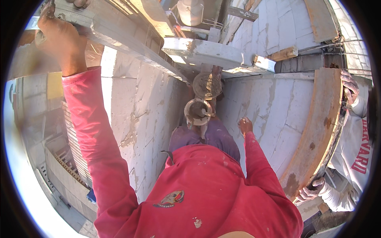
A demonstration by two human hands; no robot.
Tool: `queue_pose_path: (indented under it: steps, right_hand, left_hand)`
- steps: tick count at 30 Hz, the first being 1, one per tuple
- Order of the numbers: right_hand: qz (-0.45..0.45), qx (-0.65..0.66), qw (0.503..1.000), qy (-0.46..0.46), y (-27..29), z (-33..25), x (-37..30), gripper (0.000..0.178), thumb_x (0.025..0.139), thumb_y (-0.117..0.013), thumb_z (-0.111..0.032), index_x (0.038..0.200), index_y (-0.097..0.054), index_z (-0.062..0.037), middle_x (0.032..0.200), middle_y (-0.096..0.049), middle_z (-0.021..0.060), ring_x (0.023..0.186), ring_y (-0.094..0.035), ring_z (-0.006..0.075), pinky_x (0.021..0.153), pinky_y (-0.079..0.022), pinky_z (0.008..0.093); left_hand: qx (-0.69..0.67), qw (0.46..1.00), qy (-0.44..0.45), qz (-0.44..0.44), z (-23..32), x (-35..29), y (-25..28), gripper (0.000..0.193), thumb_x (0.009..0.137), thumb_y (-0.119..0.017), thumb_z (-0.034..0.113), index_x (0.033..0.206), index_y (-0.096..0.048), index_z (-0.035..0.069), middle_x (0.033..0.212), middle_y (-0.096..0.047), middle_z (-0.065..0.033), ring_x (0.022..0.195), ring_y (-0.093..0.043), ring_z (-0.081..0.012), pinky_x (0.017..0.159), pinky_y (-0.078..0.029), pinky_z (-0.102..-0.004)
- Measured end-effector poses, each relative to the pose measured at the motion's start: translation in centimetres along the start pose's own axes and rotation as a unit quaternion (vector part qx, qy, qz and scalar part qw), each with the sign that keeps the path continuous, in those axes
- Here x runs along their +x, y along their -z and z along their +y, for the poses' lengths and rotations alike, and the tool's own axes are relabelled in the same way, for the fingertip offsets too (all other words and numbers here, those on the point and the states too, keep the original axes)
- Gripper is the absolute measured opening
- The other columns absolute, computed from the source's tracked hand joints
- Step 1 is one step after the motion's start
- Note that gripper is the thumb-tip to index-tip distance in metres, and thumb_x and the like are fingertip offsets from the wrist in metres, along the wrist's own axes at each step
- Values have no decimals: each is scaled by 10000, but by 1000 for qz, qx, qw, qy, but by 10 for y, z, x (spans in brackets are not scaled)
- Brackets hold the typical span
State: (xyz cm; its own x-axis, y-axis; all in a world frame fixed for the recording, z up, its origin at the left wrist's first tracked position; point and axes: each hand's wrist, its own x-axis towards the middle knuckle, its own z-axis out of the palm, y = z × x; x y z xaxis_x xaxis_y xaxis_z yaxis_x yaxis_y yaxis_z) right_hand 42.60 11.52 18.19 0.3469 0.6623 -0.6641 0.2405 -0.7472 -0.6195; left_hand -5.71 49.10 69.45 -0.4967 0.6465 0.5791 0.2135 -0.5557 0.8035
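The left hand [59, 37] is closed around a grey beam [119, 37] far left, stiff and probably heavy, best held by its edges, while the right hand [245, 126] rests open against the right block wall [278, 103].

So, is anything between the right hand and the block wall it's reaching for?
Nothing visible. The right hand lies flat against the block wall. The two buckets sit to its left, in the gap between the walls.
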Motion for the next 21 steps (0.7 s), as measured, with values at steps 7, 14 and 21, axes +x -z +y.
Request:
queue_pose_path:
  steps: [7, 14, 21]
  right_hand:
    - [-17, 7, 999, -34, -6, -24, -7, 258, 977, -591, -253, 947, -620, 2, 870, -707, 104, 760, -686, 187, 731, -565, 348]
    - [-30, -18, 999, -16, -14, -16, -7, 296, 1007, -586, -253, 1123, -640, 13, 883, -713, 107, 727, -698, 180, 672, -564, 313]
    - [-28, 44, 998, -33, -10, -27, -15, 321, 1005, -590, -245, 1165, -631, 30, 927, -717, 122, 788, -707, 185, 701, -578, 310]
  left_hand:
    - [-10, 998, 19, 61, 30, 4, 20, 402, 973, -522, 363, 1090, -604, -12, 973, -639, -161, 850, -654, -273, 825, -579, -419]
    - [449, 860, -242, -19, 14, 24, 89, 523, 770, -714, 122, 1276, -590, 65, 1059, -688, -112, 931, -716, -255, 857, -565, -399]
    - [499, 796, -335, -75, -7, 37, 96, 790, 585, -732, 4, 1345, -583, 156, 1137, -740, -54, 940, -730, -194, 871, -535, -362]
